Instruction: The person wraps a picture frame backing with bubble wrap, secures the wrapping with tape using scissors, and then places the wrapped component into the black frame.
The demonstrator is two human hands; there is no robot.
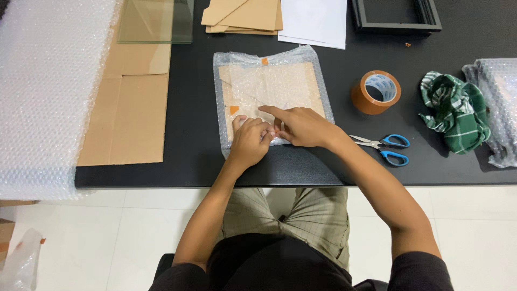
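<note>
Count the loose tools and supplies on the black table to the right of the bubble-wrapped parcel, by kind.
Brown packing tape roll: 1
Blue-handled scissors: 1
Green checked cloth: 1
Clear bubble-wrap bundle at the right edge: 1
Total: 4

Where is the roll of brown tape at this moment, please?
In the head view, the roll of brown tape stands on the black table, right of the bubble-wrapped package, just above the blue-handled scissors and left of the green checked cloth.
</note>
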